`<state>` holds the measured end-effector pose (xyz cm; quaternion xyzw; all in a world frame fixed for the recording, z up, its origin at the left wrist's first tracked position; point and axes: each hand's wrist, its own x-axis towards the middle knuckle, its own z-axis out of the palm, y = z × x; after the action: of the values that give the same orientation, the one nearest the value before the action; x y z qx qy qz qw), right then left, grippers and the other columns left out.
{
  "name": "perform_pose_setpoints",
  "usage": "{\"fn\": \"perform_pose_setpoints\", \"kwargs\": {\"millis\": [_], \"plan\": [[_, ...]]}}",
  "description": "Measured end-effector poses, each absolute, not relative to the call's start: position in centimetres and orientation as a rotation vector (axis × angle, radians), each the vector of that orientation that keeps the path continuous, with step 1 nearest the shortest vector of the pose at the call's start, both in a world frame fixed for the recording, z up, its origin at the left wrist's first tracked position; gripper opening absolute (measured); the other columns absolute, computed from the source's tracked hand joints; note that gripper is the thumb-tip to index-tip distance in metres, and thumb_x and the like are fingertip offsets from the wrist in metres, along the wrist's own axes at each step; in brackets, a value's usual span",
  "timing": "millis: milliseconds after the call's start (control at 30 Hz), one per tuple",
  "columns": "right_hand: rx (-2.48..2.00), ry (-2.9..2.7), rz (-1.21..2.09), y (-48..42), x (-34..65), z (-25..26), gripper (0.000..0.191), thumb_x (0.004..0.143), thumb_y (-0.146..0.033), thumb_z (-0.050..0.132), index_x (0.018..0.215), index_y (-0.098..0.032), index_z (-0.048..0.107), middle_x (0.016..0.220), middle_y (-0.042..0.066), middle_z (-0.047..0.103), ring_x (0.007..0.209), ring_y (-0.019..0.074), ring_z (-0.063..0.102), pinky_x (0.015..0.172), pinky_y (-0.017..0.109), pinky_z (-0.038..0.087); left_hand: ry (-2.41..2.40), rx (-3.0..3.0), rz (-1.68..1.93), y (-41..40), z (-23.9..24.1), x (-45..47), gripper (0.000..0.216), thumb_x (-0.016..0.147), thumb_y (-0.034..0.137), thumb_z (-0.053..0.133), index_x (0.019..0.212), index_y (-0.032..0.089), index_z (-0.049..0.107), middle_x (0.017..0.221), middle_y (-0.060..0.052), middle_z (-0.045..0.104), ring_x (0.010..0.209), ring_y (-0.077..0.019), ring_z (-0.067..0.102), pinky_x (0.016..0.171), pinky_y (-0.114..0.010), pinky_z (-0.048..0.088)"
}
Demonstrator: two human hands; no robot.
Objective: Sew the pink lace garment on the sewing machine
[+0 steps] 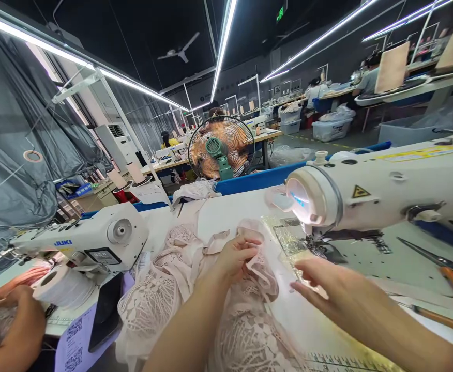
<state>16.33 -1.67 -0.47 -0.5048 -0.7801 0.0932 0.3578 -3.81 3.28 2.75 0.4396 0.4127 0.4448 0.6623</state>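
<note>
Beige lace garment [247,336] on the white tabletop [292,318], left of the needle area [315,245], edging pinched between thumb and fingers of the left hand [239,258]. To its right, apart from the cloth, the right hand [323,284], thumb and forefinger spread, nothing visible between. Near those fingertips, the sewing machine [370,188]: possible risk of a pricked finger, from straying too close. Loose bands [215,240] too, perhaps liable to fold or snag if left slack. Rightward, scissors [441,265], a possible catch for trailing fabric. Farther left, a co-worker's arm [28,312] by another machine [90,237].
</note>
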Motion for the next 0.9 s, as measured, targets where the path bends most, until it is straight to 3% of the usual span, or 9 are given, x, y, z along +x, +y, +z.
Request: {"fn": "perform_pose_setpoints", "kwargs": {"millis": [100, 200, 267, 400, 467, 600, 767, 900], "plan": [[-1.268, -1.986, 0.478, -1.2, 12.0, 1.1, 0.026, 0.069, -0.043, 0.055, 0.081, -0.02, 0.055, 0.076, 0.007, 0.057, 0.065, 0.0245, 0.054, 0.053, 0.031, 0.036, 0.938, 1.004, 0.955, 3.1, 2.6, -3.6, 0.032, 0.047, 0.026, 0.079, 0.071, 0.011, 0.064, 0.058, 0.002, 0.054, 0.051, -0.0074, 0.047, 0.051, -0.022, 0.036], [-1.245, -1.865, 0.621, 0.1, 10.8, 1.1, 0.021, 0.071, -0.04, 0.044, 0.071, -0.021, 0.054, 0.065, 0.006, 0.051, 0.058, 0.0237, 0.048, 0.051, 0.031, 0.03, 0.96, 1.063, 0.929, 3.0, 2.6, -3.5, 0.028, 0.052, 0.026, 0.074, 0.075, 0.011, 0.066, 0.06, 0.0, 0.054, 0.055, -0.0093, 0.05, 0.056, -0.024, 0.041], [-1.17, -1.832, 0.722, 1.0, 11.6, 0.6, 0.025, 0.075, -0.039, 0.039, 0.065, -0.022, 0.054, 0.061, 0.005, 0.052, 0.058, 0.0222, 0.049, 0.054, 0.031, 0.032, 1.009, 1.249, 0.927, 3.0, 2.7, -3.6, 0.024, 0.057, 0.024, 0.069, 0.078, 0.012, 0.066, 0.07, -0.003, 0.058, 0.062, -0.0112, 0.054, 0.062, -0.025, 0.043], [-1.018, -1.692, 1.013, 2.1, 13.3, -0.6, 0.034, 0.077, -0.049, 0.046, 0.063, -0.02, 0.058, 0.066, 0.003, 0.057, 0.066, 0.02, 0.054, 0.06, 0.029, 0.04, 1.112, 1.752, 0.94, 2.8, 2.5, -3.5, 0.014, 0.062, 0.02, 0.063, 0.074, 0.014, 0.062, 0.099, -0.007, 0.054, 0.066, -0.0097, 0.051, 0.059, -0.023, 0.04], [-0.967, -1.605, 1.163, 2.4, 13.5, -1.1, 0.036, 0.075, -0.053, 0.053, 0.066, -0.018, 0.059, 0.066, 0.002, 0.057, 0.065, 0.0194, 0.054, 0.059, 0.028, 0.042, 1.121, 1.901, 0.968, 2.7, 2.3, -3.3, 0.008, 0.066, 0.023, 0.061, 0.067, 0.015, 0.058, 0.092, -0.006, 0.056, 0.07, -0.0118, 0.051, 0.061, -0.024, 0.039], [-0.905, -1.43, 1.373, 2.7, 13.5, -1.7, 0.039, 0.074, -0.054, 0.06, 0.086, -0.017, 0.06, 0.067, 0.0, 0.058, 0.063, 0.0172, 0.053, 0.056, 0.025, 0.042, 1.166, 2.026, 0.982, 2.5, 2.1, -3.2, 0.018, 0.073, 0.028, 0.059, 0.059, 0.017, 0.054, 0.065, -0.002, 0.053, 0.071, -0.0153, 0.049, 0.069, -0.027, 0.037], [-0.858, -1.303, 1.488, 3.0, 14.0, -1.6, 0.038, 0.074, -0.055, 0.063, 0.077, -0.017, 0.06, 0.064, -0.001, 0.053, 0.061, 0.0147, 0.049, 0.058, 0.025, 0.04, 1.114, 1.926, 1.007, 2.3, 2.1, -3.0, 0.016, 0.072, 0.025, 0.057, 0.058, 0.017, 0.053, 0.095, -0.009, 0.056, 0.089, -0.0199, 0.053, 0.074, -0.028, 0.04], [-0.828, -1.256, 1.576, 3.1, 14.3, -1.2, 0.042, 0.07, -0.058, 0.065, 0.076, -0.016, 0.063, 0.07, 0.002, 0.057, 0.07, 0.0179, 0.053, 0.067, 0.029, 0.043, 1.039, 1.891, 1.058, 2.5, 2.2, -2.9, 0.018, 0.072, 0.022, 0.054, 0.056, 0.019, 0.048, 0.079, -0.007, 0.06, 0.087, -0.0205, 0.054, 0.08, -0.031, 0.04]]}}
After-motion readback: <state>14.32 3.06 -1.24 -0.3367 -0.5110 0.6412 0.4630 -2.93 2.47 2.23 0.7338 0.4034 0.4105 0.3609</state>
